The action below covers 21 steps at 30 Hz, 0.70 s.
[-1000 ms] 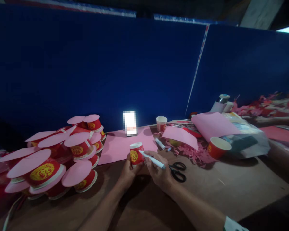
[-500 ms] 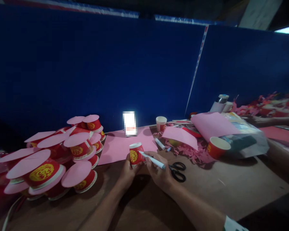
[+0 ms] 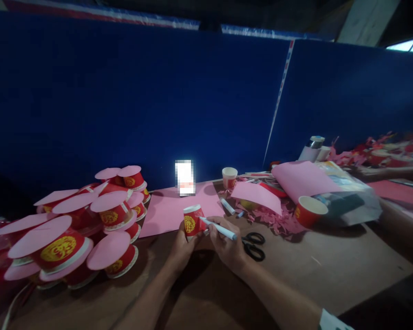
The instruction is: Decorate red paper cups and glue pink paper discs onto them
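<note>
A red paper cup point(image 3: 192, 223) with a yellow emblem and a white rim is held upright by my left hand point(image 3: 183, 250), whose fingers wrap its lower part. My right hand point(image 3: 227, 243) grips a pale blue marker pen point(image 3: 222, 229) like a writing tool. The pen's tip points at the cup's red side and seems to touch it, where faint light marks show. Black-handled scissors point(image 3: 254, 245) lie on the table beside my right hand; their blades are mostly hidden. Behind the cup lies a pink paper sheet point(image 3: 168, 215).
Several red cups with pink paper discs point(image 3: 110, 250) are piled at left. A blurred bright upright object point(image 3: 185, 178) stands on the sheet. Toward the right are a loose cup point(image 3: 309, 211), a pen cap point(image 3: 241, 214), pink scraps point(image 3: 285, 220), a plastic bag point(image 3: 361, 206) and another person's arm point(image 3: 399, 224).
The view has shifted very slightly. The pen tip has moved a little on the cup's side, and the cup is turned slightly. Both hands keep their hold.
</note>
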Each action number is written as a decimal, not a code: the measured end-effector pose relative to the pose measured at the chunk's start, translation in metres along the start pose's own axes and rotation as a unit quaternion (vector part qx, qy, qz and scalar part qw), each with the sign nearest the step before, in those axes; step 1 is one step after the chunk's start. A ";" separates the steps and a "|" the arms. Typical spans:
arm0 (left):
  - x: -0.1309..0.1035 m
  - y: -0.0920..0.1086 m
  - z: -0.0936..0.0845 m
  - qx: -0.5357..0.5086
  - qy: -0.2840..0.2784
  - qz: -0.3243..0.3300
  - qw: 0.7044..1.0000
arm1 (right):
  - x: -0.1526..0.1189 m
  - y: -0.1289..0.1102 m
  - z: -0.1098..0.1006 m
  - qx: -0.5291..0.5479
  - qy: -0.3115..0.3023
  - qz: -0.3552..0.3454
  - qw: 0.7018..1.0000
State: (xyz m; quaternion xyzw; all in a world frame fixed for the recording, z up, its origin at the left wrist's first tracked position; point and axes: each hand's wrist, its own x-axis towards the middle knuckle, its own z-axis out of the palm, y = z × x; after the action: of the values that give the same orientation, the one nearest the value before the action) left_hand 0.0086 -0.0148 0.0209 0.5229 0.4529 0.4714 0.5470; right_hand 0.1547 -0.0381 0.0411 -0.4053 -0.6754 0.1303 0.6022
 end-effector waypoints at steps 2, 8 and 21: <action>0.000 -0.001 0.000 -0.007 -0.004 0.000 1.000 | 0.000 0.000 0.000 0.004 -0.003 0.005 1.000; 0.000 0.000 0.001 -0.015 0.013 0.010 1.000 | -0.002 0.001 0.001 0.022 0.013 0.048 0.999; -0.003 -0.001 0.002 -0.168 0.028 0.017 0.985 | 0.000 0.006 0.003 0.020 0.012 0.075 0.997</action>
State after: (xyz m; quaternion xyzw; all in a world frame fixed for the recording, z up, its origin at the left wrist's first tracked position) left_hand 0.0102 -0.0180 0.0199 0.4178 0.3730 0.5645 0.6063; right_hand 0.1549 -0.0334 0.0358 -0.4443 -0.6332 0.1842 0.6065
